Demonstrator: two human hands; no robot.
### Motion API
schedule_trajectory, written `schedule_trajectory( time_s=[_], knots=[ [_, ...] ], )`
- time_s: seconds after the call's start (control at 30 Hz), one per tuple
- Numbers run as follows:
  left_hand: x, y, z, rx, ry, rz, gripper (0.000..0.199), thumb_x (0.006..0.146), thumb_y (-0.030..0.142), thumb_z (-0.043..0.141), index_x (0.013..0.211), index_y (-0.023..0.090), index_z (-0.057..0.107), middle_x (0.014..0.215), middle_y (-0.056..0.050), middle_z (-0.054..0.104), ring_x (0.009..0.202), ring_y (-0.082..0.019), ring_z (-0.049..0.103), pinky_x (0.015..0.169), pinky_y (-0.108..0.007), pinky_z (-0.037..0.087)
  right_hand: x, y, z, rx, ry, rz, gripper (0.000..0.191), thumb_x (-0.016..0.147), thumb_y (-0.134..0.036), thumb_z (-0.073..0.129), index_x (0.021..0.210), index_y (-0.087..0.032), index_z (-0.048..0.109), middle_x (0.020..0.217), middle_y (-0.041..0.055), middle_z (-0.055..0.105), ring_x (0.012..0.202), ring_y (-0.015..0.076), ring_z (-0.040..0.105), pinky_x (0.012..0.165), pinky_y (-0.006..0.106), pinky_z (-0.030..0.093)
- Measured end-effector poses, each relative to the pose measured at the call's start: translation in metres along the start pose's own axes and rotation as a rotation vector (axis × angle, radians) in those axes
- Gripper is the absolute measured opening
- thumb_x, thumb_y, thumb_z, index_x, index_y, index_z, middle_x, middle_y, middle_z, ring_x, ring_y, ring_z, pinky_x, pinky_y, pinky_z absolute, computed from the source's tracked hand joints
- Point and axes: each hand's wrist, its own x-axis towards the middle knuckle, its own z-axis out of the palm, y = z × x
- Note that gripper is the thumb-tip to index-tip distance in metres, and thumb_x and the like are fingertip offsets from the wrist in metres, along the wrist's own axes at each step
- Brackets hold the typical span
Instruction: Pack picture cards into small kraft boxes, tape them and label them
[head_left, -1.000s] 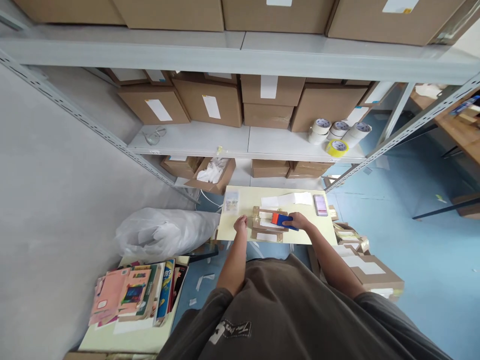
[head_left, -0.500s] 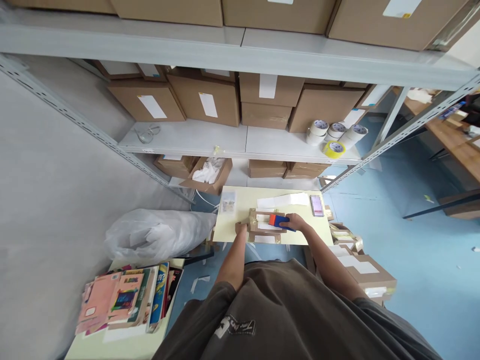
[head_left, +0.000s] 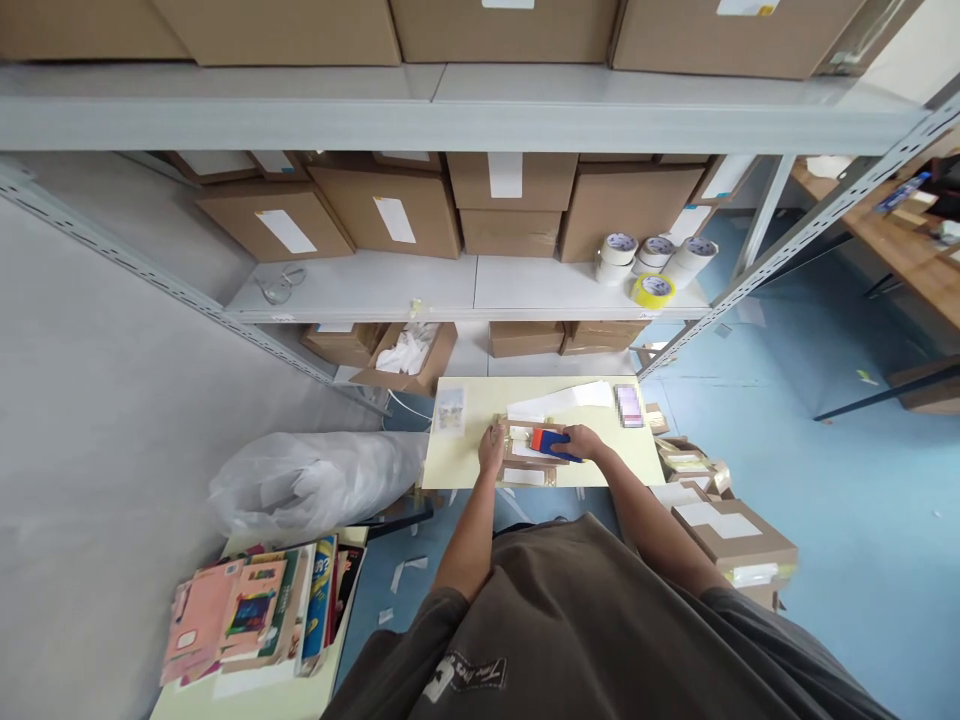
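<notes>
A small cardboard box (head_left: 517, 465) with white labels and shiny tape lies on the pale yellow table (head_left: 457, 470). My left hand (head_left: 492, 448) grips the box's left end, its fingers partly hidden by the small size. My right hand (head_left: 583, 442) is closed around a blue hand tool with an orange front end (head_left: 555, 443), held low over the middle of the box; its exact kind is unclear. White paper strips (head_left: 559, 400) lie just beyond the box. A phone (head_left: 629, 406) rests to the right, and a clear printed packet (head_left: 451, 410) to the left.
Metal shelving (head_left: 360, 275) with cardboard boxes stands ahead, tape rolls (head_left: 652, 290) on its middle shelf. At left are a plastic-wrapped bundle (head_left: 315, 485) and a stack of books and folders (head_left: 247, 610). More cardboard boxes (head_left: 739, 535) stand on the floor at right.
My left hand has shifted forward along the box's left end, its back now turned more upward. My right hand keeps the blue tool over the box. The whole view has tilted slightly.
</notes>
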Motion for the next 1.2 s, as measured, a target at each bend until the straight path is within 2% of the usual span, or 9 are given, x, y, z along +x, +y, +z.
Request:
schedule_trajectory(
  time_s=[0.1, 0.23, 0.4, 0.63, 0.73, 0.9, 0.97, 1.07, 1.2],
  knots=[
    [0.003, 0.002, 0.001, -0.005, -0.039, -0.006, 0.059, 0.099, 0.061, 0.058, 0.143, 0.021, 0.064, 0.142, -0.013, 0.070, 0.135, -0.030, 0.063, 0.111, -0.037, 0.048, 0.001, -0.005, -0.001, -0.011, 0.000, 0.001, 0.044, 0.090, -0.058, 0.071, 0.112, -0.021, 0.077, 0.108, 0.0096, 0.080, 0.097, 0.0255, 0.074, 0.072, 0.026, 0.045],
    [0.007, 0.001, 0.001, 0.033, -0.048, -0.015, 0.045, 0.103, 0.052, 0.054, 0.132, 0.021, 0.070, 0.131, -0.011, 0.076, 0.126, -0.028, 0.069, 0.107, -0.037, 0.051, 0.004, -0.019, 0.001, -0.045, -0.003, 0.009, 0.048, 0.090, -0.061, 0.071, 0.115, -0.021, 0.077, 0.114, 0.0112, 0.079, 0.102, 0.0266, 0.074, 0.076, 0.027, 0.047],
    [0.008, -0.002, 0.003, 0.064, -0.032, -0.004, 0.045, 0.105, 0.050, 0.052, 0.134, 0.021, 0.069, 0.131, -0.011, 0.076, 0.127, -0.028, 0.068, 0.108, -0.037, 0.051, 0.007, -0.032, -0.002, -0.091, -0.013, 0.048, 0.051, 0.088, -0.061, 0.072, 0.117, -0.019, 0.076, 0.120, 0.0133, 0.078, 0.108, 0.0283, 0.073, 0.077, 0.028, 0.049],
    [0.007, -0.003, 0.007, 0.101, -0.005, -0.041, 0.054, 0.105, 0.054, 0.049, 0.147, 0.021, 0.060, 0.144, -0.012, 0.069, 0.135, -0.029, 0.063, 0.112, -0.037, 0.049, 0.006, -0.028, -0.006, -0.025, -0.013, 0.046, 0.049, 0.089, -0.060, 0.072, 0.123, -0.025, 0.075, 0.118, 0.0090, 0.079, 0.106, 0.0267, 0.074, 0.074, 0.027, 0.049],
    [0.007, -0.001, 0.008, 0.116, -0.003, -0.043, 0.055, 0.105, 0.053, 0.050, 0.149, 0.021, 0.059, 0.144, -0.012, 0.069, 0.136, -0.029, 0.063, 0.112, -0.037, 0.049, -0.001, 0.001, -0.016, -0.025, -0.011, 0.072, 0.048, 0.087, -0.061, 0.074, 0.116, -0.022, 0.078, 0.112, 0.0128, 0.080, 0.101, 0.0283, 0.074, 0.074, 0.029, 0.050],
    [0.008, 0.003, 0.008, 0.131, 0.016, -0.054, 0.059, 0.104, 0.054, 0.051, 0.151, 0.020, 0.057, 0.143, -0.014, 0.069, 0.138, -0.031, 0.061, 0.112, -0.039, 0.048, -0.035, 0.088, -0.051, -0.142, 0.029, 0.265, 0.052, 0.080, -0.062, 0.082, 0.103, -0.015, 0.080, 0.112, 0.0205, 0.078, 0.104, 0.0350, 0.073, 0.080, 0.035, 0.052],
    [0.008, 0.003, 0.008, 0.131, 0.016, -0.044, 0.057, 0.104, 0.055, 0.051, 0.150, 0.021, 0.059, 0.142, -0.013, 0.070, 0.138, -0.031, 0.061, 0.112, -0.038, 0.049, -0.044, 0.106, -0.057, -0.177, 0.036, 0.295, 0.052, 0.082, -0.059, 0.080, 0.106, -0.014, 0.080, 0.112, 0.0218, 0.077, 0.105, 0.0356, 0.073, 0.081, 0.036, 0.053],
    [0.008, 0.005, 0.006, 0.132, 0.012, -0.038, 0.056, 0.104, 0.055, 0.050, 0.148, 0.022, 0.060, 0.143, -0.012, 0.070, 0.137, -0.031, 0.062, 0.112, -0.037, 0.048, -0.040, 0.095, -0.046, -0.203, 0.067, 0.327, 0.052, 0.082, -0.051, 0.080, 0.114, -0.011, 0.079, 0.115, 0.0247, 0.077, 0.108, 0.0370, 0.073, 0.085, 0.037, 0.054],
    [0.007, 0.007, 0.005, 0.154, 0.007, -0.035, 0.058, 0.104, 0.056, 0.051, 0.149, 0.020, 0.060, 0.146, -0.013, 0.067, 0.139, -0.031, 0.060, 0.113, -0.037, 0.047, -0.013, 0.044, -0.002, -0.095, 0.091, 0.412, 0.046, 0.086, -0.038, 0.075, 0.122, -0.009, 0.077, 0.119, 0.0261, 0.076, 0.112, 0.0353, 0.073, 0.089, 0.036, 0.055]
  ],
)
